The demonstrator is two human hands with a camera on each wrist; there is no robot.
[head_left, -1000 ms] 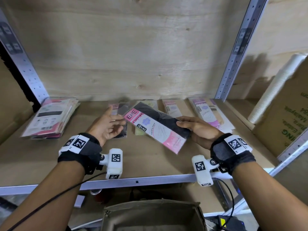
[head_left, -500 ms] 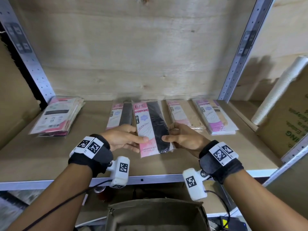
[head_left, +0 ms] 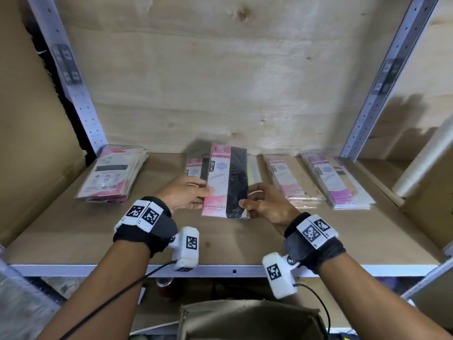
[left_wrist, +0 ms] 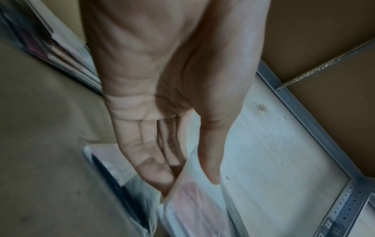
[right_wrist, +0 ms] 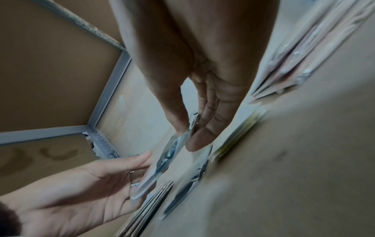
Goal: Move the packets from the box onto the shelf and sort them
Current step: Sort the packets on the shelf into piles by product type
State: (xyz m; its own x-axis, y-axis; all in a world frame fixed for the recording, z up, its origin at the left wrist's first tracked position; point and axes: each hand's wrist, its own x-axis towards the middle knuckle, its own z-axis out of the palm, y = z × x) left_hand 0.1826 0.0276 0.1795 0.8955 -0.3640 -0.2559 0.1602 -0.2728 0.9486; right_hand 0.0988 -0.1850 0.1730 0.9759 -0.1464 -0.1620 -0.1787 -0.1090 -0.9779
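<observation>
A pink-and-black packet [head_left: 226, 182] hangs lengthwise just above the shelf [head_left: 232, 271], over the black-packet pile [head_left: 195, 165]. My left hand [head_left: 204, 197] pinches its left edge between thumb and fingers. My right hand [head_left: 246, 200] pinches its right edge near the bottom. The left wrist view has my left hand [left_wrist: 188, 184] closed on the packet's plastic edge [left_wrist: 194, 205]. The right wrist view has my right hand [right_wrist: 187, 137] pinching the thin packet [right_wrist: 162, 162], with my left hand [right_wrist: 91, 184] at its other side. The open box [head_left: 250, 320] sits below the shelf.
More packets lie in piles on the shelf: a mixed stack [head_left: 112, 173] far left, a yellowish one [head_left: 253, 170], a beige pile [head_left: 286, 185] and a purple pile [head_left: 335, 182]. Metal uprights [head_left: 367, 104] flank the bay. A cardboard carton [head_left: 431, 200] stands to the right.
The packet has turned from slanted to lengthwise and moved toward the back of the shelf. My left hand has taken hold of its left edge.
</observation>
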